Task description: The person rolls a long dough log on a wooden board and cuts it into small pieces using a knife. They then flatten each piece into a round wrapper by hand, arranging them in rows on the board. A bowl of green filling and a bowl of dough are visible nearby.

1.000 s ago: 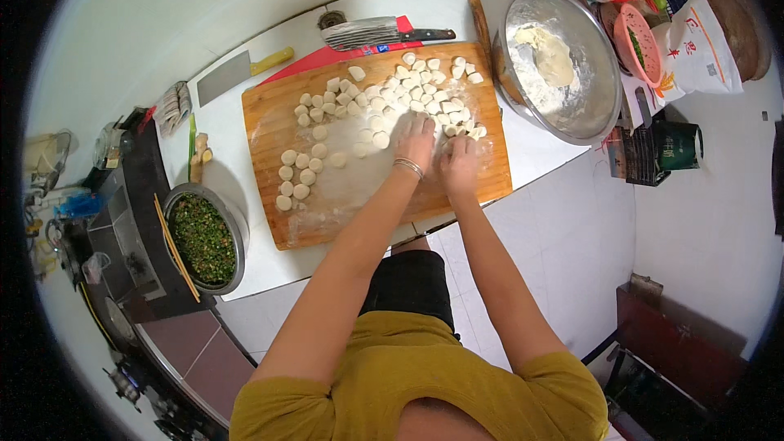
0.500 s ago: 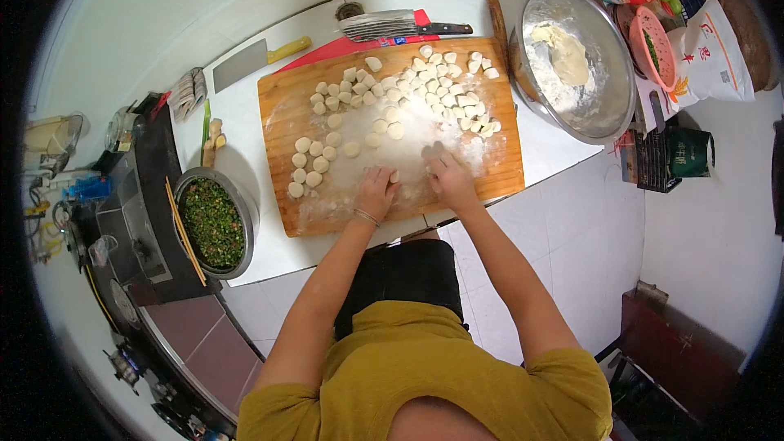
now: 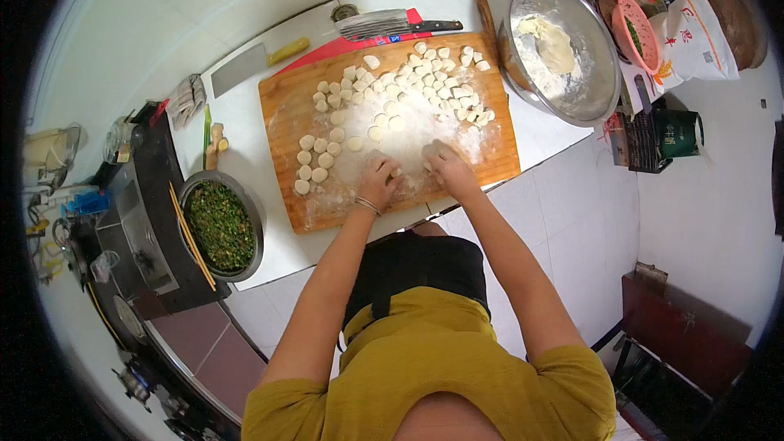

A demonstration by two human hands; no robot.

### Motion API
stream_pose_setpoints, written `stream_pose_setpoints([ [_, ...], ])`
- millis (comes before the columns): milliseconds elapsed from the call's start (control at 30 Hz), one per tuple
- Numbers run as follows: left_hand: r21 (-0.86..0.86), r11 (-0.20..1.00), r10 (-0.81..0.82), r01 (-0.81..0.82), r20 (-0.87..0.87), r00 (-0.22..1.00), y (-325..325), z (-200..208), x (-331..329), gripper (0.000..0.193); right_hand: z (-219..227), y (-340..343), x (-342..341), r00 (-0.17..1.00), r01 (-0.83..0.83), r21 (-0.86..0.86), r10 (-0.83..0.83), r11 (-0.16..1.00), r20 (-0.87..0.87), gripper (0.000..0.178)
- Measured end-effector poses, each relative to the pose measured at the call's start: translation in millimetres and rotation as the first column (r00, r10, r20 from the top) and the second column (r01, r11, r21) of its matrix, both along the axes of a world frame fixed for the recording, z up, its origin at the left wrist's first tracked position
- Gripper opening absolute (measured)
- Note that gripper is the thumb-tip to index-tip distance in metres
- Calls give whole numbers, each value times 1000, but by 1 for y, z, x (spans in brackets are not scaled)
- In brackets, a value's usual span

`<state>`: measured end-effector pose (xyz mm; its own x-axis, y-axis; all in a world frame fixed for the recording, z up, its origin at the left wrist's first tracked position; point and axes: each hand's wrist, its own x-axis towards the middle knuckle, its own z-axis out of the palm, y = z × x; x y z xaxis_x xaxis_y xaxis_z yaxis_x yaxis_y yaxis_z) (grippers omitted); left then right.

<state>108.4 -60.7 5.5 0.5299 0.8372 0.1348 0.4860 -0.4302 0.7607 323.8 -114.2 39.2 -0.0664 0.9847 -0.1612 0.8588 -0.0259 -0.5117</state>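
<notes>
On the floured wooden board (image 3: 286, 126), my left hand (image 3: 380, 180) has its fingers curled in, thumb side toward the middle, around a small piece of dough that is mostly hidden. My right hand (image 3: 450, 171) is a short way to the right, its fingers bent down together near the board; what they hold, if anything, is hidden. Flattened round dough pieces (image 3: 306, 158) lie to the left of my left hand. A few more rounds (image 3: 396, 123) sit just beyond my hands. Many cut dough lumps (image 3: 441, 82) are scattered along the board's far right.
At right stands a steel bowl (image 3: 604, 73) with dough (image 3: 558, 51) and flour. A bowl of chopped green filling (image 3: 219, 224) with chopsticks (image 3: 192, 233) beside it is at left. A cleaver (image 3: 239, 71) and a black-handled knife (image 3: 437, 25) lie behind the board, ginger (image 3: 216, 139) at left.
My left hand has closed over the dough piece that showed beside its thumb. My right hand's fingers have curled in more. The whole view has shifted slightly.
</notes>
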Motion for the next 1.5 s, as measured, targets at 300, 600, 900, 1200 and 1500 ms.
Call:
stream_pose_setpoints([
  [300,73,997,9,-4,-68,998,-6,-2,5,21,8,1,-14,971,219,53,-213,974,-105,44],
  [600,180,983,73,-46,-146,987,-19,-14,17,20,-15,6,-29,968,246,215,-225,945,-113,26],
  [900,-79,990,103,-120,-195,975,-17,7,22,34,-16,11,-26,968,240,184,-221,953,-118,24],
  [1200,104,953,297,-283,-491,819,0,-5,78,84,7,4,1,900,428,329,-432,842,-64,44],
  [1500,3,944,328,-331,-144,934,-12,11,30,80,-10,30,-39,926,295,305,-350,905,142,70],
])
